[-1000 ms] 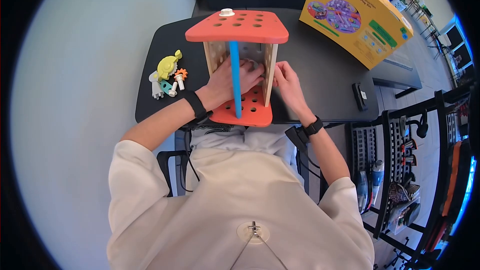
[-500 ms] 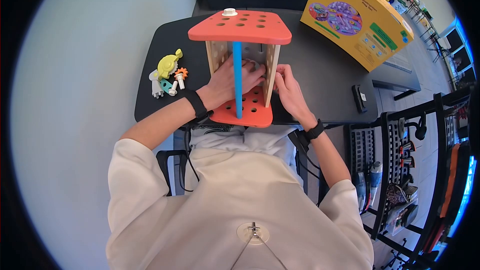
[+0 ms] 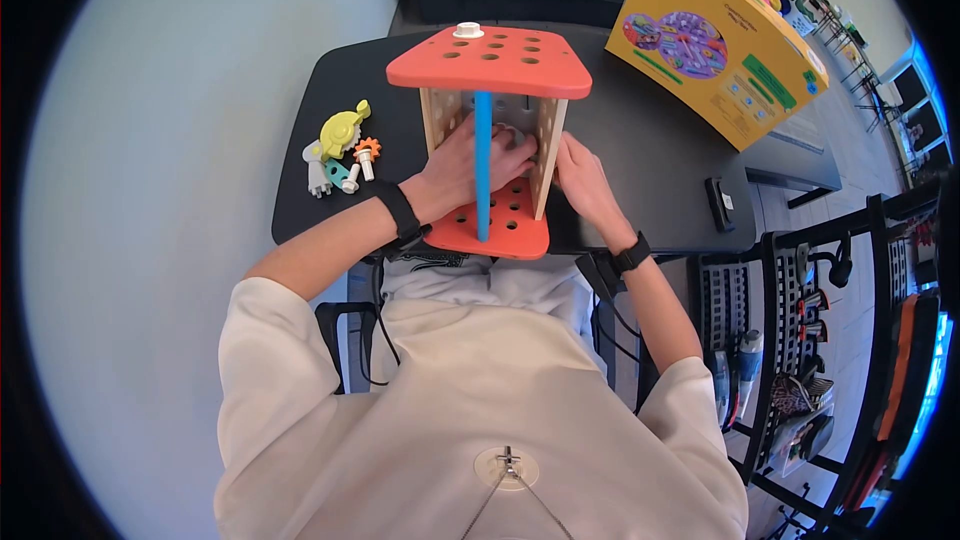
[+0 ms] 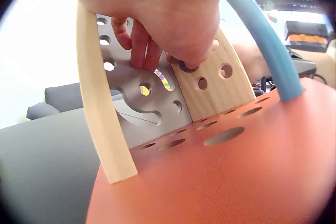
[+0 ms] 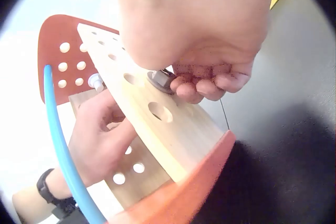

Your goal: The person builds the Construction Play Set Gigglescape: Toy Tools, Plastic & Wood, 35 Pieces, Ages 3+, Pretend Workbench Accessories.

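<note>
A toy box with a red perforated top (image 3: 490, 77), a red base (image 4: 220, 182), wooden side panels (image 5: 184, 134) and a blue rod (image 3: 483, 165) stands upright. My left hand (image 3: 462, 165) reaches inside, its thumb and a finger at a dark grey round piece (image 4: 188, 67) on the inner face of the right side panel; other fingers lie near the grey back panel (image 4: 142, 98). Outside that panel, my right hand (image 3: 588, 185) has its fingers curled at a grey bolt head (image 5: 161, 79). The full grip of the left fingers is partly hidden.
A white bolt (image 3: 468, 30) stands in the top. Left on the black table (image 3: 660, 190) lie a yellow saw-like piece (image 3: 340, 132), an orange gear (image 3: 367, 148), white bolts and a grey piece. A yellow box (image 3: 710, 50) stands back right, a black object (image 3: 719, 204) near the right edge.
The toy box has shifted slightly right and toward me, with both hands following. The right fingertips are now more hidden behind the side panel in the head view.
</note>
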Demonstrator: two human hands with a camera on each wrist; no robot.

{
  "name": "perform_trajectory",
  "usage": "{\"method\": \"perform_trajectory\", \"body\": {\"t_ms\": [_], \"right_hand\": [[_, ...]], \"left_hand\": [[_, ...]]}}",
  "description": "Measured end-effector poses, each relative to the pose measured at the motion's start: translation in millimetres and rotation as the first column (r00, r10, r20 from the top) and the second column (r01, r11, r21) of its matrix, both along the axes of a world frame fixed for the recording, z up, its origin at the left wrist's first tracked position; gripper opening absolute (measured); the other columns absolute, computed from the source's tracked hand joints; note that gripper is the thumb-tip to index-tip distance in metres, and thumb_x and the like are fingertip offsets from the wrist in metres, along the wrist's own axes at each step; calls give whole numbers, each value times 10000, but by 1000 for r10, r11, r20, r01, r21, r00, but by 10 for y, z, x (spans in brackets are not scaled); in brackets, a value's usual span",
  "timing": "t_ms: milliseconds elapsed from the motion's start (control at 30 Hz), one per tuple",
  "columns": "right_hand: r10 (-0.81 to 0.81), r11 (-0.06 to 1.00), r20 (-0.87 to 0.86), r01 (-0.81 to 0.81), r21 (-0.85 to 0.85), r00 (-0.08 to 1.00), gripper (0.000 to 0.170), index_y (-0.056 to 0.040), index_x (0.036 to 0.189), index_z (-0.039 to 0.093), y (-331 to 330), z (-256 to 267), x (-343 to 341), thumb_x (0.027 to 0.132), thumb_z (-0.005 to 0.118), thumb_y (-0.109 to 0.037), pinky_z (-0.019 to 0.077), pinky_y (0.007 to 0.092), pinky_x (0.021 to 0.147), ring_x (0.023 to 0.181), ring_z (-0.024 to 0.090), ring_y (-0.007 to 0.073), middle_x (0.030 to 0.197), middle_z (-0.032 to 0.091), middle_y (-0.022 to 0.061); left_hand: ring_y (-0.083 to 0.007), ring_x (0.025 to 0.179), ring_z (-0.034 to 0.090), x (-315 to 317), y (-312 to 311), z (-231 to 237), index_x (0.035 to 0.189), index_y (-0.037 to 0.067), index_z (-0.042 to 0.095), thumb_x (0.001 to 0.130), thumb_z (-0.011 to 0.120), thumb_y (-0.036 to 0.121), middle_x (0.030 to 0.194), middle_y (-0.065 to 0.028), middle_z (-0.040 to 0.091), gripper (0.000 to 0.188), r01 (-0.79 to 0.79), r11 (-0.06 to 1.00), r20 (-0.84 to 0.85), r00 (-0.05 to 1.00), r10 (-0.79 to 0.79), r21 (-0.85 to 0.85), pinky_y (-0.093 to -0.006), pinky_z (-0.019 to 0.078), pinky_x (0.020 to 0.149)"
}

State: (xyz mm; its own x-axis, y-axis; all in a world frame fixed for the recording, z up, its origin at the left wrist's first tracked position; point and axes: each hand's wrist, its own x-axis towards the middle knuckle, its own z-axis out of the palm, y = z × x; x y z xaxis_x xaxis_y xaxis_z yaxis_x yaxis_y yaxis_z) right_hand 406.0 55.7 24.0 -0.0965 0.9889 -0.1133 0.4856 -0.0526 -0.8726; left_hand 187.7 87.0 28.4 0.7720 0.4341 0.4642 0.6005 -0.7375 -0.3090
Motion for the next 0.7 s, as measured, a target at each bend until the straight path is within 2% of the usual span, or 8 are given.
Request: {"method": "perform_trajectory", "body": {"t_ms": [67,100,167,367,467,600,667,700], "right_hand": [[22,982,-130,3,188,991,383,6,1153,601,-56,-178,44,1166,429,-336,542,439,801,790,674,360,893,657,186],[22,982,-129,3,187,991,383,6,1153,601,-51,-249,65,1166,429,-336,542,439,801,790,674,360,893,657,186],[83,911,-50,-56,408,995,352,13,1128,590,-66,-297,78,1165,457,-311,543,414,772,774,650,287,944,629,156],[122,989,-186,-103,110,975,447,-3,1039,559,-1,-186,63,1179,395,-394,511,397,691,676,591,228,781,578,103],[148,987,-163,-135,92,975,478,-10,1017,550,69,-231,109,1182,369,-420,503,384,679,642,578,225,724,554,87],[130,991,-163,-121,65,978,465,-8,997,536,60,-232,108,1179,389,-411,510,394,701,674,582,229,763,576,98],[132,985,-157,-111,134,979,429,-4,1084,566,23,-213,115,1175,412,-394,533,403,826,847,660,256,932,655,142],[136,984,-158,-115,136,978,429,-4,1084,566,22,-198,121,1175,412,-394,533,403,826,847,660,256,932,655,142]], "left_hand": [[-199,899,752,6,9,-5,1126,126,659,1013,686,361,969,-51,741,262,4,1000,2,1000,-4,6,-373,481,941],[-199,899,752,5,14,-7,1126,126,659,1013,686,361,969,-51,741,262,3,1000,4,1000,-3,5,-373,481,941],[-198,888,751,1,18,-6,1123,127,654,1019,678,358,959,-45,737,255,10,1000,-5,1000,-10,11,-370,477,936],[-192,889,749,-5,9,-44,1129,124,655,1025,672,359,965,-43,742,257,-3,1000,7,1000,3,28,-376,478,922],[-192,892,750,1,39,-55,1132,123,659,1024,672,357,980,-44,749,259,-28,1000,-35,999,28,-1,-374,480,910],[-192,883,747,7,43,-41,1140,124,661,1020,678,355,959,-42,739,261,-24,999,-37,999,25,22,-370,480,896],[-190,883,745,22,8,-29,1130,128,664,1011,690,364,960,-44,737,266,-38,999,-28,999,38,7,-371,480,887],[-190,883,745,18,-4,-24,1130,128,664,1011,690,364,960,-44,737,266,-42,999,-29,999,43,9,-371,480,887]]}}
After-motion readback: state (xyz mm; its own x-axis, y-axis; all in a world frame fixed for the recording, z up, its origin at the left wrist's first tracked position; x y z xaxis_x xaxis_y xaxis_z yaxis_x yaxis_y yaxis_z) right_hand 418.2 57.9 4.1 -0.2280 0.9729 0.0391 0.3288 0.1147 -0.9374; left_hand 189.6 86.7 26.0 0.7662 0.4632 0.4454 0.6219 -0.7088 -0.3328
